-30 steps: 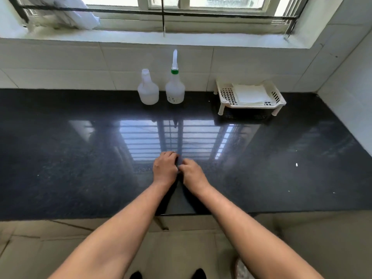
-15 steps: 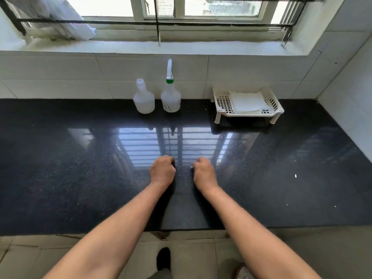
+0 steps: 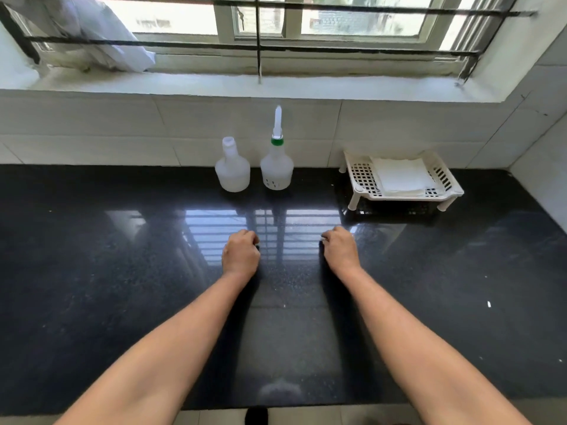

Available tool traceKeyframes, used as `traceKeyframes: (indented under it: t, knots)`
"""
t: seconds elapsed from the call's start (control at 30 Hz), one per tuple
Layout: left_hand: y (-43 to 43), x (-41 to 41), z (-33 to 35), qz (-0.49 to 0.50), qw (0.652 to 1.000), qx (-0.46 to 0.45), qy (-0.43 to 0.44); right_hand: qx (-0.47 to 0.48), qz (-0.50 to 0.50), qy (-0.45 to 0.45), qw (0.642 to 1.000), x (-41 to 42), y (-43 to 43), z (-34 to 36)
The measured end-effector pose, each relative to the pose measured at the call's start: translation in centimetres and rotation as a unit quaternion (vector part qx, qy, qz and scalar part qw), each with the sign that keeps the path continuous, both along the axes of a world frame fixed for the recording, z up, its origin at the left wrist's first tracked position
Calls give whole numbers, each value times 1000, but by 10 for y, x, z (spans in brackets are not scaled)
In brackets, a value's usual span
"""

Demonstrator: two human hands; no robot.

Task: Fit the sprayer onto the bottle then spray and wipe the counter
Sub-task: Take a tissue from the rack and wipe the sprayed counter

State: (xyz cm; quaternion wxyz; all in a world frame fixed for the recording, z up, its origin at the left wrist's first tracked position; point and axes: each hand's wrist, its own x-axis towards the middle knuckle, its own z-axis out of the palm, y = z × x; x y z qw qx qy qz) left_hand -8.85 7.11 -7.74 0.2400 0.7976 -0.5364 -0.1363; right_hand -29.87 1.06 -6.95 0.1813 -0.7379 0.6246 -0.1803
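Both fists, left hand (image 3: 241,256) and right hand (image 3: 341,252), rest curled and empty on the counter (image 3: 92,271), well in front of the open bottle (image 3: 232,168); the capped bottle (image 3: 276,161) stands just beside it.

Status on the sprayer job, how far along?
Nothing done yet. The open-necked translucent white bottle stands by the wall beside the green-collared white bottle with a nozzle; the folded white cloth lies in the white perforated tray. Left hand and right hand are curled, holding nothing. Fitting, spraying, wiping remain.
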Motion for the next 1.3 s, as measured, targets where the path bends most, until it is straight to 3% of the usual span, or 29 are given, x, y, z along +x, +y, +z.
traceKeyframes:
  t: [0.1, 0.23, 0.4, 0.6, 0.7, 0.83, 0.9, 0.97, 1.07, 1.17, 1.3]
  knots:
    - [-10, 12, -3, -29, 999, -8, -38, -25, 22, -12, 999, 32, -18, 10]
    - [-12, 19, -11, -70, 990, -38, -114, -22, 17, 46, 999, 61, -38, 6]
    - [-15, 19, -19, -80, 983, -38, -158, -100, 129, 131, 978, 77, -19, -14]
    - [-14, 18, -15, -90, 984, -45, -150, -88, -37, 149, 984, 57, -41, -5]
    - [-14, 18, -17, -87, 985, -42, -146, -88, 70, 107, 988, 90, -9, -9]
    - [-12, 20, -15, -93, 986, -40, -132, -60, 235, 76, 967, 106, 20, -8]
    - [-12, 19, -14, -91, 987, -43, -127, -54, 169, 59, 982, 96, 7, 1]
    - [-11, 18, -14, -92, 987, -46, -125, -50, 39, 51, 997, 78, -10, 8]
    - [-11, 19, -15, -96, 986, -50, -127, -36, -56, 108, 992, 56, -22, 10]
    - [-12, 19, -16, -95, 985, -54, -133, -25, -27, 115, 993, 67, -13, 5]
    - [-12, 20, -17, -93, 988, -64, -108, -23, 99, 72, 992, 107, 24, 2]
